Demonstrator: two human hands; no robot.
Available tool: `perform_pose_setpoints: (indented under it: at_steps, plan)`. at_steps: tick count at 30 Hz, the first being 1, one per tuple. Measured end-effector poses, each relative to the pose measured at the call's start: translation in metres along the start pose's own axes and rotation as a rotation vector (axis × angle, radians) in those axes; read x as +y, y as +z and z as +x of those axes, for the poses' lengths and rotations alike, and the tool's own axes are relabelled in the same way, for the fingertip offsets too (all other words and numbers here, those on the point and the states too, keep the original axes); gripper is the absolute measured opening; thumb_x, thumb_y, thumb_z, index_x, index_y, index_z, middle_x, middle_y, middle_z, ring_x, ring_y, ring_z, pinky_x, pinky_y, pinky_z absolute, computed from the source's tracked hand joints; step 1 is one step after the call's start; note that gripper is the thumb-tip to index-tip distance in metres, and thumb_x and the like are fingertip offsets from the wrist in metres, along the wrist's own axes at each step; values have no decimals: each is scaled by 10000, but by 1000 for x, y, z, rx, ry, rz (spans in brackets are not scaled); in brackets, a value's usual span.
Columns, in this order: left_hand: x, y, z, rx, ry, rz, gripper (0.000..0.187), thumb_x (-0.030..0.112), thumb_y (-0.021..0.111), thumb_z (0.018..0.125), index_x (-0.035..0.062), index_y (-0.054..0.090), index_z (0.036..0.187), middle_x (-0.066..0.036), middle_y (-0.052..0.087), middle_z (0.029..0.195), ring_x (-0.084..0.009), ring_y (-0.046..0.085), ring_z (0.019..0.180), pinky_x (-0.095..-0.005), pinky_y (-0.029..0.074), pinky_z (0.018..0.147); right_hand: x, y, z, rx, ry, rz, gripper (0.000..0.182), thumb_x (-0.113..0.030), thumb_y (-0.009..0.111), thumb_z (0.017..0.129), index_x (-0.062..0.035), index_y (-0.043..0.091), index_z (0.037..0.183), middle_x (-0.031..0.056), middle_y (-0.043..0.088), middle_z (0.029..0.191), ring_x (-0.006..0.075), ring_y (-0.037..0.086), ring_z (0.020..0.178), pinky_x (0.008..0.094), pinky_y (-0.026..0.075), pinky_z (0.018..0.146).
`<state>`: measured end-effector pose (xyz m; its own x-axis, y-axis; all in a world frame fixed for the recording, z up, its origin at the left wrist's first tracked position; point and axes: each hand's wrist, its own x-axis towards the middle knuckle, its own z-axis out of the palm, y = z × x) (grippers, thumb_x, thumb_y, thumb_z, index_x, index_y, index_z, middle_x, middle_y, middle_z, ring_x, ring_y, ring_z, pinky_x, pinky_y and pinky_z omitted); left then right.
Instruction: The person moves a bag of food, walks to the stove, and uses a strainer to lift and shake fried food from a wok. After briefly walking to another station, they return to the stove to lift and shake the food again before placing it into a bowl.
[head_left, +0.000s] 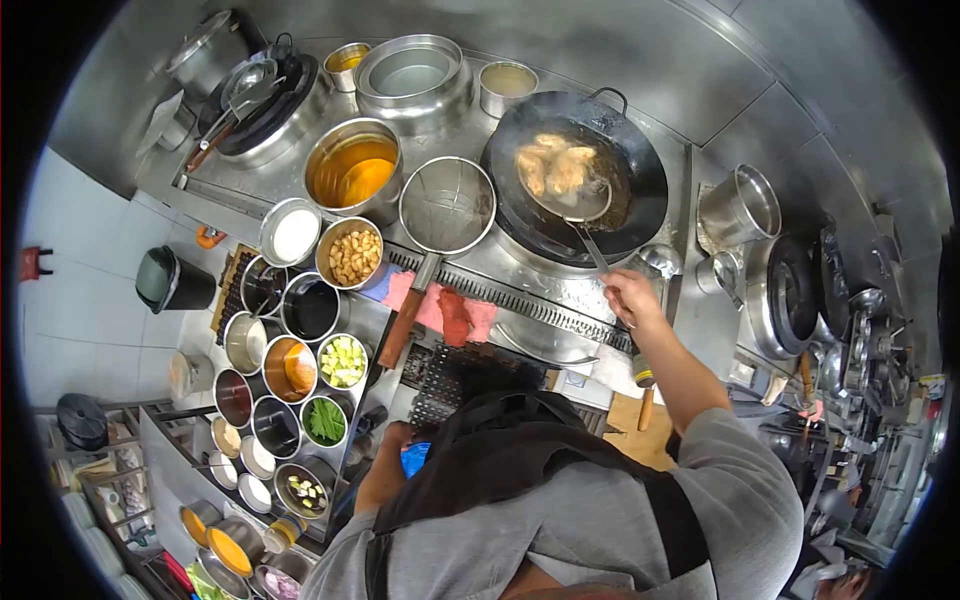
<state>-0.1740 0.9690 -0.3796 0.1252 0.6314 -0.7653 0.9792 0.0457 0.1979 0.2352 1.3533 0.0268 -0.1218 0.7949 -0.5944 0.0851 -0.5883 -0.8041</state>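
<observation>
My right hand is closed around the handle of a skimmer, whose round head is in the black wok on the stove. Golden-brown fried pieces, perhaps chicken, sit in the skimmer's head above dark, shiny oil. At my side, below the counter's edge, hangs my left hand; its fingers are mostly hidden, and what they hold, if anything, does not show. A wide mesh strainer with a wooden handle lies left of the wok, across a metal pot.
Left of the stove, several metal pots hold diced food, chopped greens and sauces. An orange liquid fills a large pot. A red cloth lies on the front ledge. Stacked woks and a tall pot stand right.
</observation>
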Motion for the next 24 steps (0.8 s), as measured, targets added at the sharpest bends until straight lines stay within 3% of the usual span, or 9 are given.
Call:
perform_pose_setpoints:
  at_steps: [1,2,4,7,8,10,11,19,24]
  plan:
    - [24,-63,-37,-177,-315,-622,186,245,561,726,90,658,762,-120,647,803,-237,642,713,-354,519,606,4,6,8,-2,-1,21,133,-126,565,753,-1,517,749,42,486,536,104,382,314,235,209,255]
    - [5,-35,-12,-65,-242,-582,175,221,564,717,89,653,790,-135,641,840,-277,635,726,-374,514,652,7,11,16,11,-36,58,128,-120,564,752,-5,514,729,43,482,524,109,389,315,236,219,258]
    - [19,-80,-22,-62,-104,-204,113,103,566,731,82,625,825,-71,629,764,-170,621,616,-301,502,455,8,17,30,32,-79,108,127,-115,563,751,-8,510,708,44,478,513,115,395,317,238,229,261]
    - [14,-112,-29,121,184,63,160,90,621,636,102,618,796,-71,618,809,-185,613,709,-310,513,536,6,22,46,117,-130,149,110,-79,557,749,-13,501,681,47,477,499,132,415,322,253,264,273]
    - [16,-119,-31,125,188,76,160,90,621,636,102,618,796,-71,618,809,-185,613,709,-310,513,536,9,20,49,123,-138,160,110,-79,557,749,-13,501,681,47,477,499,132,415,322,253,264,273]
    - [26,-147,-37,-35,-207,-497,189,142,588,669,79,618,844,-115,607,920,-278,588,871,-398,490,751,11,18,52,127,-240,163,103,-72,555,752,-13,501,687,44,476,497,129,415,322,251,271,277]
    - [25,-161,-39,-11,147,159,192,144,611,642,83,611,824,-112,605,918,-284,575,901,-396,488,757,11,15,49,132,-253,170,89,-69,551,754,-13,502,704,42,476,496,125,407,316,251,272,276]
    - [7,-150,-19,-43,90,75,310,141,698,560,120,622,860,-90,609,949,-281,573,927,-382,489,752,43,-3,-23,114,-239,250,116,-60,572,749,16,507,807,28,483,504,105,394,306,228,249,268]
    - [10,-147,-19,-60,226,316,357,134,690,577,147,622,928,-65,613,962,-260,568,952,-375,481,772,62,-9,-81,92,-251,337,257,-40,579,741,86,485,945,32,481,501,91,377,287,216,230,259]
